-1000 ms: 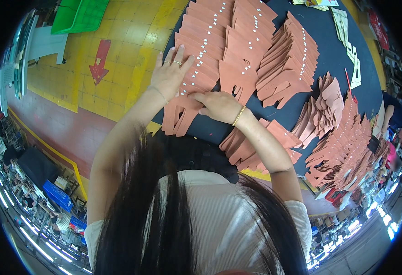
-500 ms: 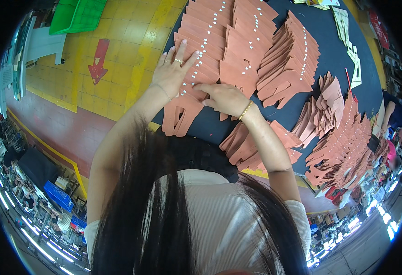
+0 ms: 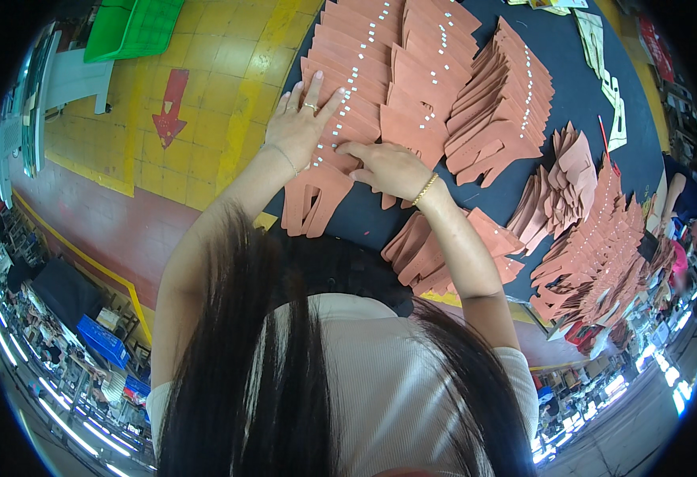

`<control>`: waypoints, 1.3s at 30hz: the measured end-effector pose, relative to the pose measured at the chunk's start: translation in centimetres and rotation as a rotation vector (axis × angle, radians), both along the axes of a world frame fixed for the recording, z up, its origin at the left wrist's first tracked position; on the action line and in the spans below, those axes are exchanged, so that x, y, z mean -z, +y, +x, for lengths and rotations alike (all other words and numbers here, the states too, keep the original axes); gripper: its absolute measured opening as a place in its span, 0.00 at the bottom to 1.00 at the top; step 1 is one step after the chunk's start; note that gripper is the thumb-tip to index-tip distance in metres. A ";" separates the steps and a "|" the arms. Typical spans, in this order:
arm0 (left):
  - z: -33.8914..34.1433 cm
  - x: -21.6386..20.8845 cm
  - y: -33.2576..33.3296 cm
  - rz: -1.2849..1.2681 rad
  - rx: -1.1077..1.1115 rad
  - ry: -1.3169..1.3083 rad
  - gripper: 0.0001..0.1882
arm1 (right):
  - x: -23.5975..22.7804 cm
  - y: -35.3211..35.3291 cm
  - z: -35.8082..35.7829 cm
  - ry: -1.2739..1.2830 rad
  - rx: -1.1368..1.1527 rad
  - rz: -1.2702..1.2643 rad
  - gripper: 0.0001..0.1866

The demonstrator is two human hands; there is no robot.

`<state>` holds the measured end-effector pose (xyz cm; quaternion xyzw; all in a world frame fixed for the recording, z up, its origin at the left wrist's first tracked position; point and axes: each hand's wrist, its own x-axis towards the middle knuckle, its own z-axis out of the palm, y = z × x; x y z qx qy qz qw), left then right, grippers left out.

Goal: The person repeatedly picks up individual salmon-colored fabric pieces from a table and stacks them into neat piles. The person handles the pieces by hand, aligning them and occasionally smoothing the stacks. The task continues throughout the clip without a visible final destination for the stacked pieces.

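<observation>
My left hand (image 3: 300, 115) lies flat with spread fingers on the left edge of a fanned row of reddish-brown leather-like cut pieces (image 3: 364, 56). Small white labels run down the row. At the row's near end, my right hand (image 3: 392, 168) touches the pieces' right edge, its index finger stretched over them and its thumb apart, below. The remaining right fingers are partly hidden. The nearest piece (image 3: 312, 199) has slots and hangs toward me past the hands.
More fanned rows (image 3: 495, 103) of such pieces cover the dark table (image 3: 559, 48). Loose piles (image 3: 563, 183) lie to the right, with pale cut-out strips (image 3: 615, 103) beyond. A green crate (image 3: 130, 32) stands over the yellow floor at left. A person's arm (image 3: 670, 199) shows at far right.
My right thumb has shifted slightly at the pieces' edge. Otherwise both hands and the rows hold their places.
</observation>
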<state>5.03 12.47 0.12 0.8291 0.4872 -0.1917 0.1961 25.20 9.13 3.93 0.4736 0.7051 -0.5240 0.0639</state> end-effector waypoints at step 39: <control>0.6 -1.0 0.5 -0.058 0.064 0.034 0.75 | 2.0 1.3 0.3 0.027 0.020 -0.125 0.16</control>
